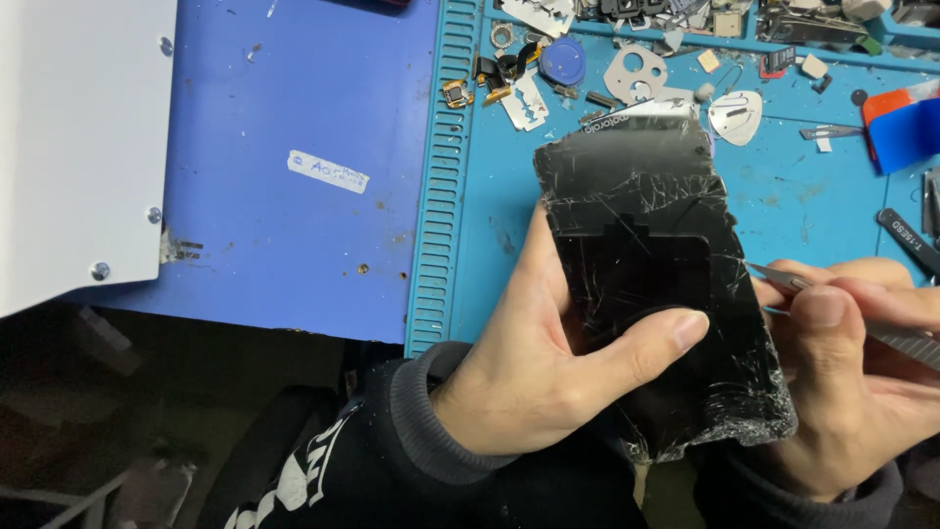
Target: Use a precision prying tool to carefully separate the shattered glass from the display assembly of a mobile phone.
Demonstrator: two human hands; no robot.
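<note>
My left hand (548, 377) grips a black phone (646, 264) with badly cracked glass. The thumb lies across the lower part of the screen. The phone's bottom corner is shattered into white fragments. My right hand (847, 362) holds metal tweezers (783, 282), whose tip touches the phone's right edge. Both hands hover over a blue work mat (490, 216).
Small phone parts, brackets, a blue round disc (562, 61) and a white guitar-pick tool (736, 116) lie scattered at the mat's far side. Red and blue plastic cards (901, 125) sit at right. A blue table (294, 167) with a white label and a white panel (78, 147) are at left.
</note>
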